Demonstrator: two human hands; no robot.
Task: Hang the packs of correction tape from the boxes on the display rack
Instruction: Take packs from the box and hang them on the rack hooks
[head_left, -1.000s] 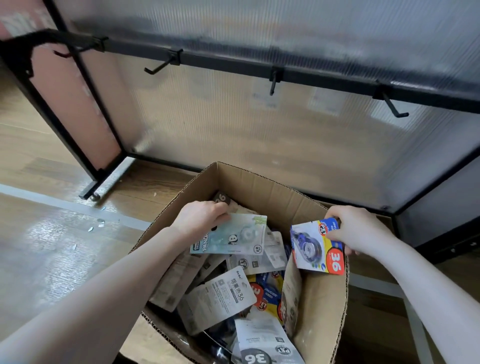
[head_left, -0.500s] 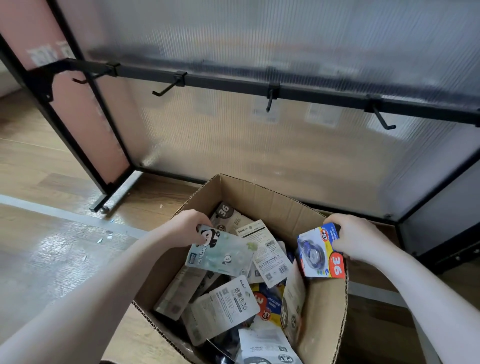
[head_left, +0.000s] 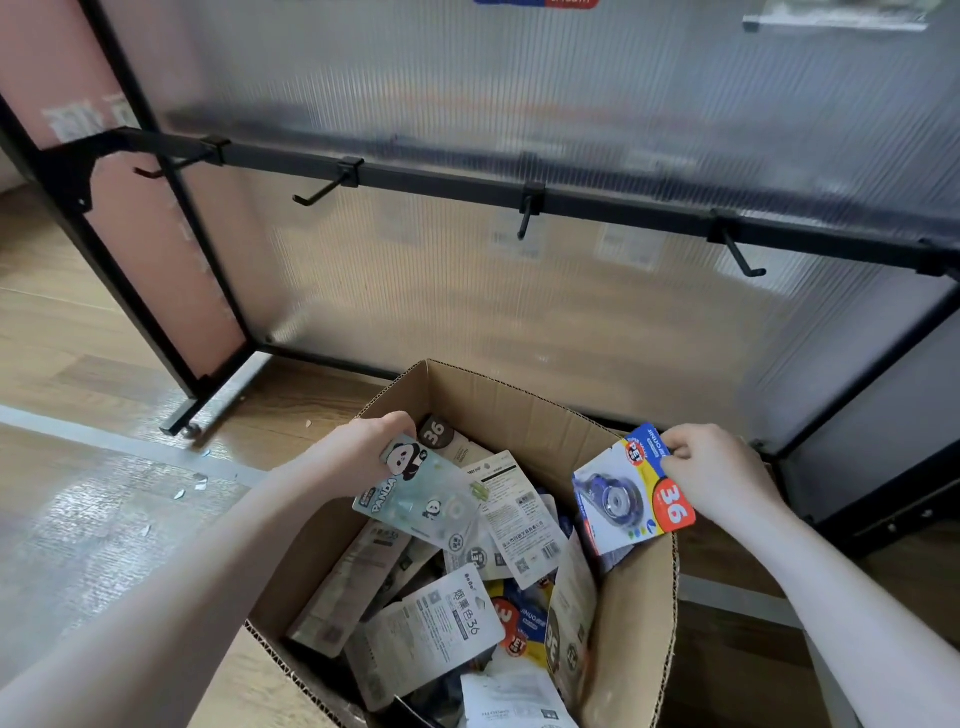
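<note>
While left hand (head_left: 358, 447) grips panda pack (head_left: 415, 493), right hand (head_left: 719, 475) pinches blue pack (head_left: 631, 491)

The left hand (head_left: 358, 451) has lifted the panda pack (head_left: 415, 493) clear of the heap in the box (head_left: 639, 613), turning its panda-printed end up under the fingertips. The right hand (head_left: 719, 475) has tilted the blue-and-yellow pack (head_left: 631, 491) so it slants down and leftward from the pinching fingers.
</note>
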